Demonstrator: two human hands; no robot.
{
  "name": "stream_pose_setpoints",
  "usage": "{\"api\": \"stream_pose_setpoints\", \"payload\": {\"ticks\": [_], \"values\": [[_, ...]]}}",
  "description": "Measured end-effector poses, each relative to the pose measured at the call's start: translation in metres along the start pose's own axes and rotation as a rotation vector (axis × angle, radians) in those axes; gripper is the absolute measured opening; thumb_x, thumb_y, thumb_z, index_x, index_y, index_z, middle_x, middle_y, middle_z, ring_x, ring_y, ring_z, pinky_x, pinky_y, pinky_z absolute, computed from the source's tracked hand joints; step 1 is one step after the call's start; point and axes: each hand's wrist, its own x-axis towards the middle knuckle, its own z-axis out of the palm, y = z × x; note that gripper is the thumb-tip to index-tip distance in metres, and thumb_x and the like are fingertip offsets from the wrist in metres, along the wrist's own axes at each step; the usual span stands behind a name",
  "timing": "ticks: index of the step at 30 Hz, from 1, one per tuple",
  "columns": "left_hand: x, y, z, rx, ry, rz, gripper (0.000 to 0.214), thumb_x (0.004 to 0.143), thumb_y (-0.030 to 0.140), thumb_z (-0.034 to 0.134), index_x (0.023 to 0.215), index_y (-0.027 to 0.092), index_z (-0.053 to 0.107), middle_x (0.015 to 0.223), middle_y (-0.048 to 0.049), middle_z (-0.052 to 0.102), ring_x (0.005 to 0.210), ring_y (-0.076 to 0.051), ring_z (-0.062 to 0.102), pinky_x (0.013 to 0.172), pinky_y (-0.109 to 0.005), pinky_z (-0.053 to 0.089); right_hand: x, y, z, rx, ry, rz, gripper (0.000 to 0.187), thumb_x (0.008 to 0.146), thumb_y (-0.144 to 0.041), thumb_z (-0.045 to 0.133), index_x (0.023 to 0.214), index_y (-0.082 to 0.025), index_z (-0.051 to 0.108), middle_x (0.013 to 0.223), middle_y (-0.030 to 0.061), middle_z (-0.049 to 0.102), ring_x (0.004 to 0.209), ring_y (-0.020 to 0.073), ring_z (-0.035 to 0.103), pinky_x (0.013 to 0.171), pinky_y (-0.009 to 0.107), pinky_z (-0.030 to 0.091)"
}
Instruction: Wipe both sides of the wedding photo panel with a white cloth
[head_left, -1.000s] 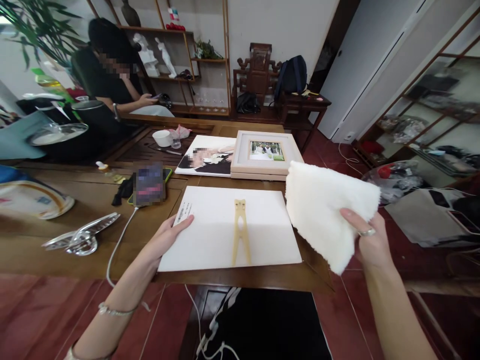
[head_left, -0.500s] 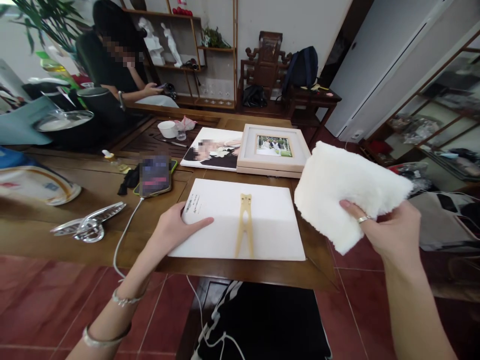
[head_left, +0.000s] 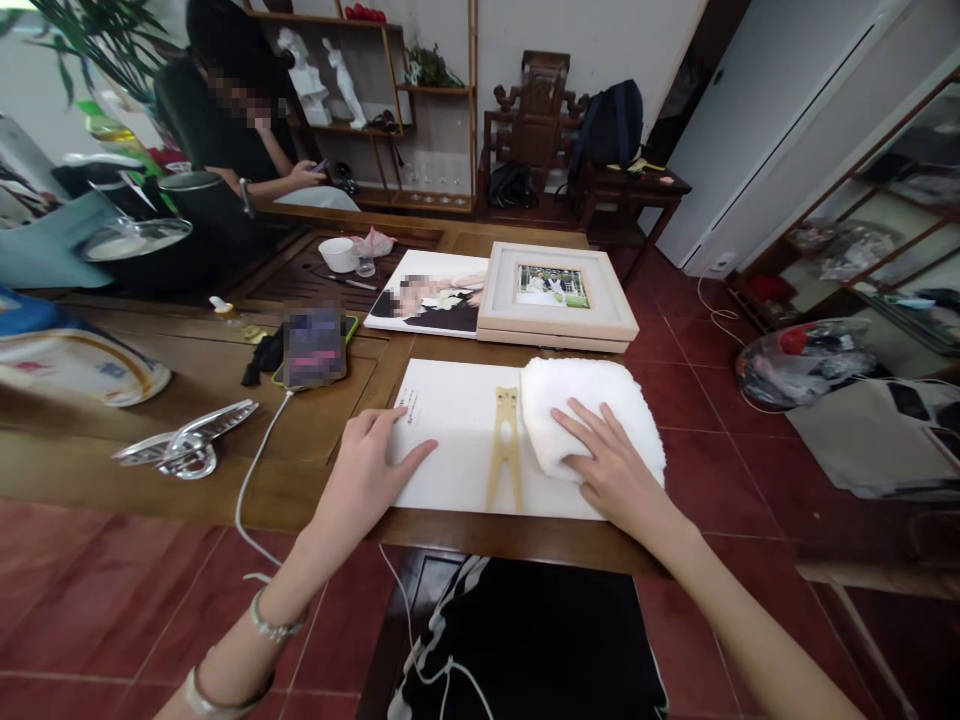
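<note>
A white photo panel (head_left: 442, 470) lies back side up on the wooden table, a barcode label at its left end. Attached down its middle is a cream folding stand (head_left: 505, 445), two legs spread toward me. My left hand (head_left: 371, 465) rests on the panel's left edge, thumb and fingers apart. On the right end lies a fluffy white cloth (head_left: 592, 385), folded over and partly hanging past the panel's edge. My right hand (head_left: 611, 465) presses flat on this cloth with spread fingers.
Behind the panel are a framed photo (head_left: 555, 290) on a stacked frame and a photo print (head_left: 431, 295). To the left are a phone (head_left: 315, 345) on a white cable, a silver folding stand (head_left: 187, 440) and a white cup (head_left: 339, 254). A seated person (head_left: 225, 130) holds a phone.
My right hand has brought the cloth from the air at the right down onto the panel's right end and opened out flat over it. My left hand stays on the panel's left edge.
</note>
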Motion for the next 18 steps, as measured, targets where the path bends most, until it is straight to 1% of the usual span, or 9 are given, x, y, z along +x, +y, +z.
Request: {"api": "stream_pose_setpoints", "payload": {"ticks": [2,3,5,6,8,11,13,15,18], "values": [[0.003,-0.004,0.000,-0.079,-0.009,0.112,0.046,0.081,0.047,0.062,0.118,0.020,0.061,0.130,-0.0148,0.052,0.127,-0.033,0.042,0.109,-0.048,0.031,-0.001,-0.003,0.004,0.022,-0.050,0.027,0.033,0.067,0.005,0.047,0.078,-0.018,0.068,0.140,0.0131,0.051,0.137,0.0349,0.035,0.107,0.065,0.033],[0.007,-0.005,-0.001,-0.127,-0.039,0.178,0.042,0.083,0.043,0.061,0.118,0.021,0.061,0.136,-0.0133,0.048,0.131,-0.032,0.039,0.111,-0.047,0.028,-0.002,-0.004,0.004,0.038,-0.062,0.034,0.029,0.068,0.003,0.049,0.078,-0.017,0.068,0.141,0.0143,0.050,0.137,0.0360,0.034,0.107,0.064,0.032],[0.017,-0.005,-0.004,-0.224,-0.127,0.282,0.039,0.085,0.038,0.059,0.121,0.023,0.061,0.146,-0.0104,0.041,0.137,-0.029,0.032,0.114,-0.046,0.023,-0.003,-0.004,0.005,0.061,-0.054,0.047,0.024,0.069,-0.001,0.051,0.077,-0.016,0.068,0.140,0.0149,0.050,0.137,0.0368,0.034,0.108,0.064,0.031],[0.021,-0.004,-0.005,-0.274,-0.184,0.307,0.039,0.086,0.037,0.058,0.122,0.023,0.061,0.147,-0.0094,0.042,0.139,-0.028,0.032,0.115,-0.045,0.022,-0.003,-0.003,0.005,0.069,-0.038,0.052,0.022,0.070,-0.002,0.052,0.077,-0.017,0.068,0.139,0.0145,0.052,0.136,0.0366,0.035,0.108,0.064,0.032],[0.027,-0.002,-0.006,-0.369,-0.274,0.301,0.039,0.088,0.037,0.055,0.125,0.024,0.060,0.143,-0.0087,0.048,0.138,-0.026,0.035,0.117,-0.044,0.018,-0.003,-0.003,0.006,0.077,0.001,0.061,0.021,0.070,-0.004,0.052,0.076,-0.017,0.067,0.137,0.0136,0.054,0.135,0.0358,0.038,0.108,0.063,0.032],[0.028,0.000,-0.002,-0.413,-0.301,0.288,0.041,0.090,0.037,0.053,0.129,0.025,0.058,0.139,-0.0078,0.054,0.138,-0.024,0.036,0.118,-0.043,0.009,-0.003,-0.004,0.008,0.081,0.041,0.064,0.021,0.068,-0.004,0.051,0.075,-0.018,0.066,0.135,0.0131,0.056,0.133,0.0354,0.041,0.107,0.062,0.034],[0.026,-0.001,0.002,-0.372,-0.286,0.305,0.043,0.091,0.037,0.052,0.132,0.024,0.055,0.144,-0.0074,0.049,0.141,-0.024,0.032,0.119,-0.044,0.007,-0.004,-0.004,0.009,0.077,0.050,0.063,0.022,0.067,-0.003,0.050,0.074,-0.018,0.065,0.134,0.0130,0.057,0.132,0.0353,0.042,0.107,0.061,0.035],[0.024,-0.004,0.006,-0.315,-0.278,0.312,0.046,0.093,0.037,0.048,0.137,0.023,0.049,0.148,-0.0077,0.043,0.142,-0.023,0.029,0.118,-0.046,0.009,-0.004,-0.003,0.009,0.070,0.056,0.052,0.023,0.067,-0.002,0.050,0.074,-0.018,0.065,0.132,0.0134,0.059,0.130,0.0348,0.045,0.106,0.061,0.037],[0.024,-0.008,0.010,-0.236,-0.260,0.312,0.049,0.097,0.038,0.040,0.143,0.021,0.042,0.152,-0.0083,0.037,0.143,-0.023,0.027,0.118,-0.048,0.012,-0.002,0.004,0.006,0.049,0.110,0.024,0.020,0.069,-0.003,0.051,0.075,-0.018,0.064,0.121,0.0163,0.064,0.120,0.0321,0.055,0.102,0.054,0.043]]}}
